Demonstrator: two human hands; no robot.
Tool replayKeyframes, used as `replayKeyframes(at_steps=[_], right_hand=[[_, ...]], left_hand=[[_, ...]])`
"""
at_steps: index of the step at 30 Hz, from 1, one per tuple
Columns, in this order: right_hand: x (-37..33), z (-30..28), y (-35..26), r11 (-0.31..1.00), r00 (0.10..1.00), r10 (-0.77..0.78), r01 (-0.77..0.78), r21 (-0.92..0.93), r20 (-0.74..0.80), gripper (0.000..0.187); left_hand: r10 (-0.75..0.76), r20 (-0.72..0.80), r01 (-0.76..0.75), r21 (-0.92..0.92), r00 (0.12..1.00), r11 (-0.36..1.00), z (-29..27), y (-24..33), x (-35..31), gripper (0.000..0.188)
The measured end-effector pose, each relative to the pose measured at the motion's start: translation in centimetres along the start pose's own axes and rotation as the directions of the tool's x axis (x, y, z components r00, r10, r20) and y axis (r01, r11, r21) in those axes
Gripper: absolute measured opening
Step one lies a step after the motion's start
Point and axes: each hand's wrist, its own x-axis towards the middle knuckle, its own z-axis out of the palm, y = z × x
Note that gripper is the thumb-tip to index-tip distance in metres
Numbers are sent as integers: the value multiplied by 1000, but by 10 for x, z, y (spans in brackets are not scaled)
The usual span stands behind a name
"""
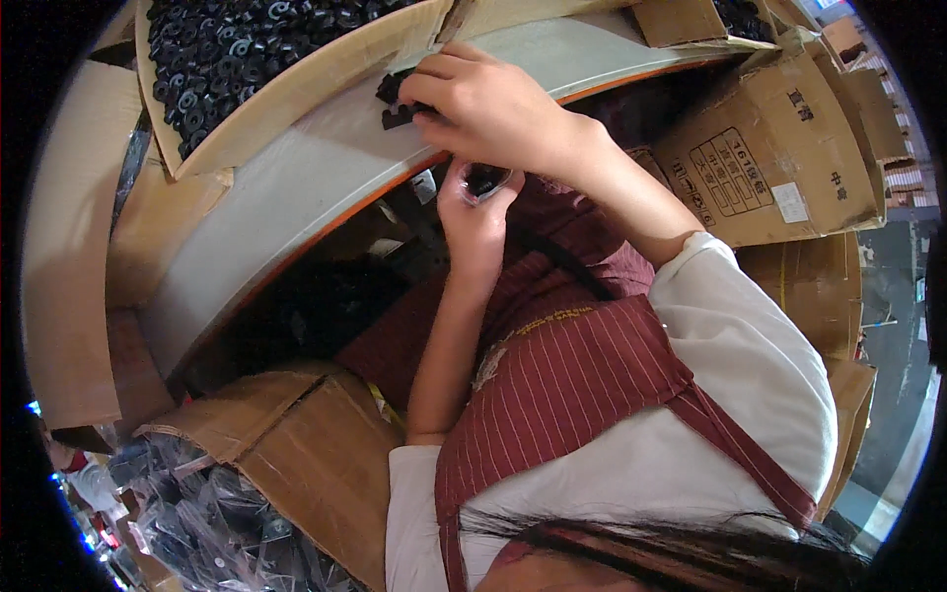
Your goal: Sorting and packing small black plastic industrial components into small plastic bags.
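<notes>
My left hand (pixel 473 219) is just below the table's edge, its fingers wrapped round a small clear plastic bag (pixel 487 182). Something black shows inside the bag's open mouth. Above it, over the table (pixel 326 163), my right hand (pixel 493 111) has its fingers curled down on a few small black plastic parts (pixel 397 99). Their exact shape is partly hidden by the fingers. A large cardboard box (pixel 296 111) beyond the hands holds many small black ring-like pieces (pixel 232 64).
Another box with black parts (pixel 740 20) stands at the far right of the table. A tall printed carton (pixel 779 148) is on my right. An open carton (pixel 296 454) at lower left sits beside many clear plastic bags (pixel 212 523) with dark contents. Cardboard flaps (pixel 74 247) rise at the left.
</notes>
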Motion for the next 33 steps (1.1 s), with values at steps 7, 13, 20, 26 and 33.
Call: replayKeyframes(at_steps=[7,13,20,26,33], right_hand=[[-9,-9,21,988,999,-31,33,152,-15,23],[-13,-16,12,994,995,-99,100,34,-5,24],[-28,-15,7,986,989,-145,144,88,8,26],[-34,-17,15,964,970,-244,244,108,-19,29],[-39,-50,1,831,989,-108,33,555,102,20]], left_hand=[[-59,11,59,8,998,998,-3,-2,-1,32],[-71,27,72,-5,997,997,-3,-5,-3,38],[-65,44,66,-20,997,998,-1,-4,-2,46],[-55,46,57,-47,997,997,-2,-5,-2,42],[-70,48,68,36,996,997,-2,2,-4,41]])
